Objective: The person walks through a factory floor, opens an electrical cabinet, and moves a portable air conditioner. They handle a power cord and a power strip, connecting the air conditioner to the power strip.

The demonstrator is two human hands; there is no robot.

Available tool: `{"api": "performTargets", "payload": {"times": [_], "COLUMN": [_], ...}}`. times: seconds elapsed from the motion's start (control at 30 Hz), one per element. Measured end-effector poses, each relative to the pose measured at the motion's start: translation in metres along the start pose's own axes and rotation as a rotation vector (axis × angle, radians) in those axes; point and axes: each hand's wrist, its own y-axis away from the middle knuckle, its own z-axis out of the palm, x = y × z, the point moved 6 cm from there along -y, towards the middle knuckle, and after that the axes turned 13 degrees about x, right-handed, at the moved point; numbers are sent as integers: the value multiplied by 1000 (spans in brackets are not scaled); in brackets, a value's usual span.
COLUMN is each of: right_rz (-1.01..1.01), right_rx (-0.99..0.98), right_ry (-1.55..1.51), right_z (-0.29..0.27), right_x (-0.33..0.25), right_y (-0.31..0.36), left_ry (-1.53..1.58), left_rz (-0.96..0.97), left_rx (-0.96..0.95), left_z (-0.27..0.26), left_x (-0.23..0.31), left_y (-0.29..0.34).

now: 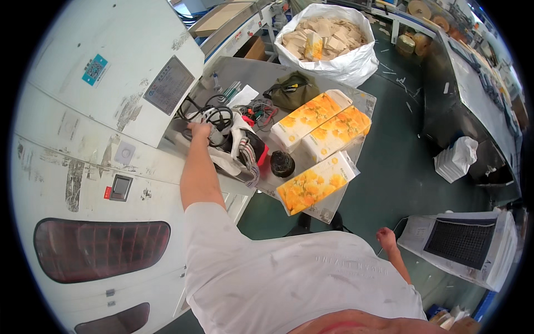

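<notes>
My left arm reaches out to the far left of the metal table [286, 192]. There my left hand [200, 131] has its fingers closed at a heap of black cables [220, 118] beside a white bag [236, 136]; what lies inside the fingers is hidden. Striped work gloves [248, 158] hang over the near side of the bag. A dark round object [282, 163] stands to its right. Low at my right side, apart from the table, my right hand [385, 236] hangs with its fingers curled in and nothing visible in them.
Flower-printed cartons [318, 182] and an olive cloth bag [293, 89] lie on the table. Beyond is a white sack [356, 64] of cardboard scraps. A white machine cabinet [100, 183] borders the left. A white unit with a dark grille [461, 242] stands right.
</notes>
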Motion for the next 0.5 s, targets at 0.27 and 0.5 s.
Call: {"api": "performTargets", "payload": {"times": [0.27, 0.5], "right_rz": [28, 172], "right_rx": [-183, -103], "right_ry": [298, 95], "right_z": [19, -33], "right_x": [59, 128], "right_y": [38, -3], "left_ry": [-646, -1032], "left_rz": [394, 800], "left_rx": [-28, 208], "left_z": [-37, -59], "left_x": [25, 129], "left_y": [59, 167]}}
